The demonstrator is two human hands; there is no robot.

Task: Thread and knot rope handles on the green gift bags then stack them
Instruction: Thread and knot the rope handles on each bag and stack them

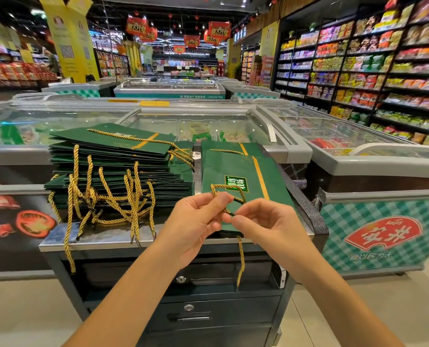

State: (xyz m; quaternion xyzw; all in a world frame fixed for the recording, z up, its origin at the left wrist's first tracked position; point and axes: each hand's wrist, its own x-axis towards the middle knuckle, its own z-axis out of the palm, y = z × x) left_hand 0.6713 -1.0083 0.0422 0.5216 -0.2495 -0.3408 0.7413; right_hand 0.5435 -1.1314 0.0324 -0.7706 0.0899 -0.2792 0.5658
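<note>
- Head view: two bare hands, left hand (196, 217) and right hand (267, 227), both pinching one twisted gold rope (241, 257) at the near edge of a flat green paper gift bag (243, 169) topping the small right pile.
- To its left, one tall stack of green bags (113, 169), gold handles dangling over the steel-topped cabinet (108, 237).
- Behind, glass-lidded chest freezers (373, 169).

- Where the rope (241, 256) runs between the left hand (196, 216) and the right hand (266, 221), the fingers (219, 199) cover it — knot or plain loop, I cannot tell.
- The near edge of the green bag (236, 169) sits hidden behind both hands.
- The stack (123, 171) at left shows only thin edges below its top bag — too tight to count.
- Both forearms and the foot of the table (108, 240) run off the bottom edge.
- Packets on the shelves (383, 71) at right are blurred, their labels unreadable.
</note>
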